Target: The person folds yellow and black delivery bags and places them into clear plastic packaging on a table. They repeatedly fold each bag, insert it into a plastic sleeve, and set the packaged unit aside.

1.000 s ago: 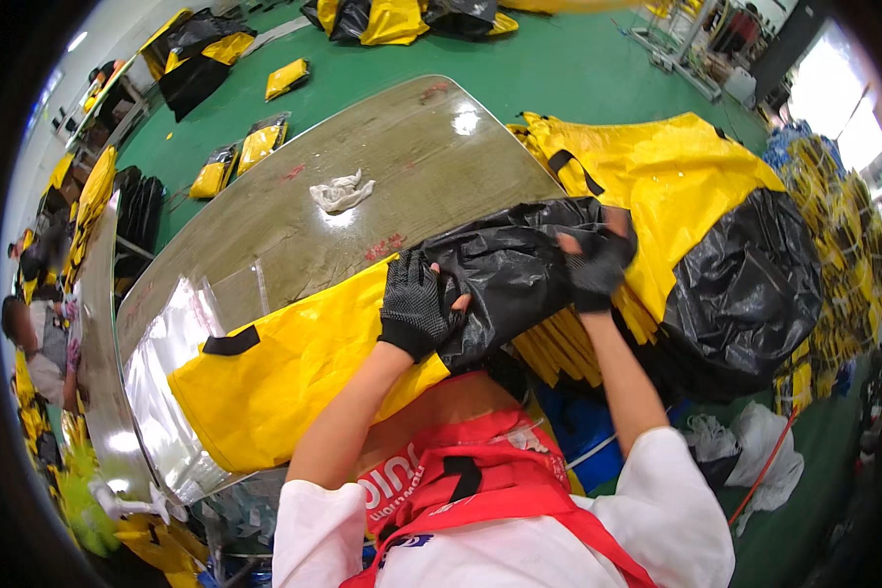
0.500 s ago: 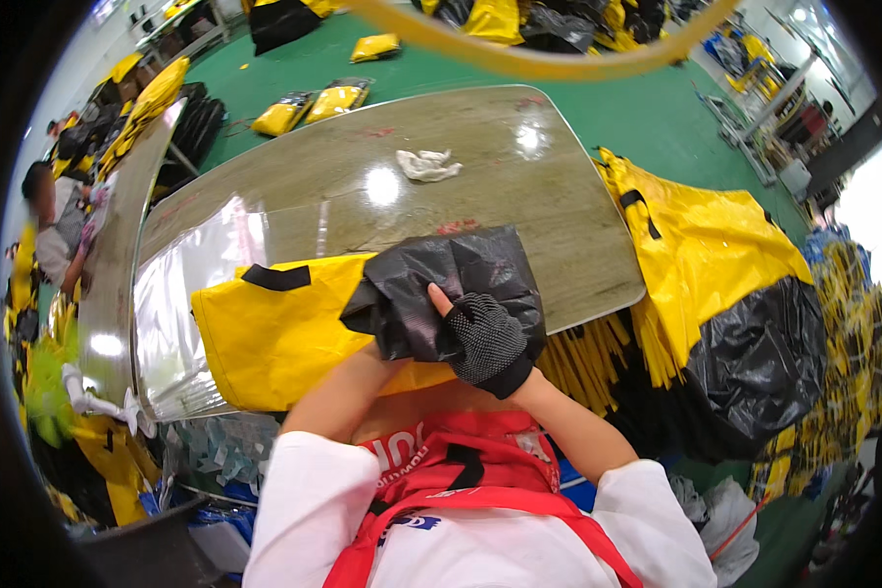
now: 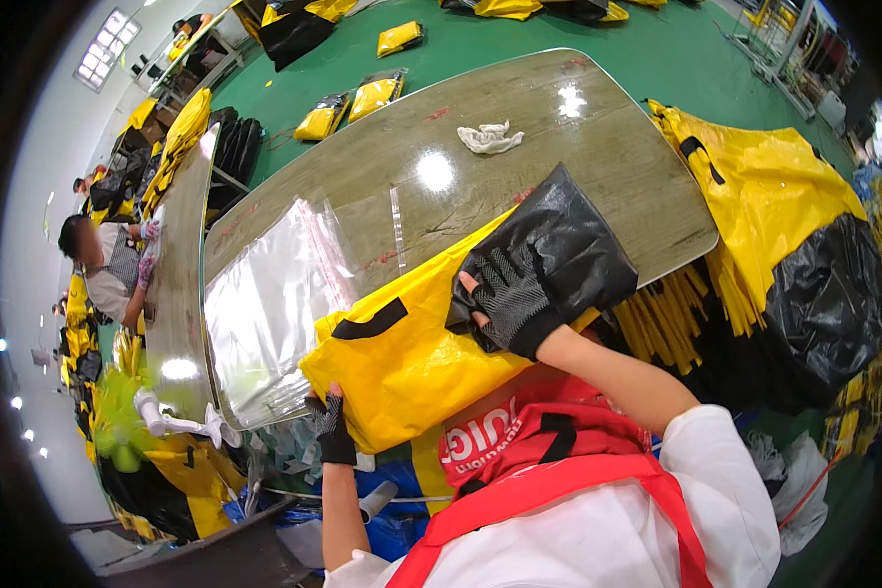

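Note:
A yellow and black bag of coated fabric lies across the table's near edge, its black end at the right and a black strap on the yellow part. My right hand, in a black dotted glove with bare fingertips, rests spread and flat on the black end. At the bag's lower left corner, my left hand in a matching glove pinches the yellow edge. The bag hides part of its fingers. Left of the bag lies a stack of clear plastic sleeves.
A crumpled white cloth lies on the wooden table. Yellow and black bags drape beyond its right edge. At a side table on the left works another person. A green-bladed fan stands near it; packed bags lie on the floor.
My left hand has come out from behind the black end and moved to the bag's left corner. The black end lies flatter, and my right hand has spread. The view has turned.

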The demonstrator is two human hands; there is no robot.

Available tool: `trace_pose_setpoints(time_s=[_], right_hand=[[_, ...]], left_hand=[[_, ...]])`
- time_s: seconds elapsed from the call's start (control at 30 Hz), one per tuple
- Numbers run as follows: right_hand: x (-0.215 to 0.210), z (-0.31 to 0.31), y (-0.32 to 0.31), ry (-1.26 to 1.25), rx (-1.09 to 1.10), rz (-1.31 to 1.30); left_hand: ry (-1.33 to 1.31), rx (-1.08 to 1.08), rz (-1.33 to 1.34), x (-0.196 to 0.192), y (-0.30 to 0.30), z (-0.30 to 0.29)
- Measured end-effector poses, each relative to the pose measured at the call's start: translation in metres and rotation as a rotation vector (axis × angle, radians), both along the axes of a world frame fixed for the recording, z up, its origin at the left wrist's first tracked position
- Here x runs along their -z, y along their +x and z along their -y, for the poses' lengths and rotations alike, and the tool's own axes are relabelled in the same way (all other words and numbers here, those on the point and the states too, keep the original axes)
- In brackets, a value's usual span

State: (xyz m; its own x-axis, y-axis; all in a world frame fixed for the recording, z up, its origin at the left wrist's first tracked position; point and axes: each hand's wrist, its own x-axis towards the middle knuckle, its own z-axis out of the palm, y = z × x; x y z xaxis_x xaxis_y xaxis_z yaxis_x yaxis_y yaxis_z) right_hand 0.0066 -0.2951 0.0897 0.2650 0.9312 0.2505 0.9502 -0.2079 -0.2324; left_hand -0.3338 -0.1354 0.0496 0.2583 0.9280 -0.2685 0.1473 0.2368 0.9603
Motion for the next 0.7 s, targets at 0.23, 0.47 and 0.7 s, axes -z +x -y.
trace_pose_setpoints(time_s=[0.23,0.47,0.7], right_hand=[[0.021,-0.018,-0.042,0.013,-0.101,-0.072],[0.044,0.002,-0.041,0.465,0.083,-1.153],[0.074,0.053,-0.016,0.711,0.284,-1.973]], left_hand=[[-0.613,0.182,0.336,-0.062,-0.002,0.022],[-0.606,0.430,0.596,-0.113,0.255,0.085],[1.482,1.195,-0.116,-0.070,0.361,0.112]])
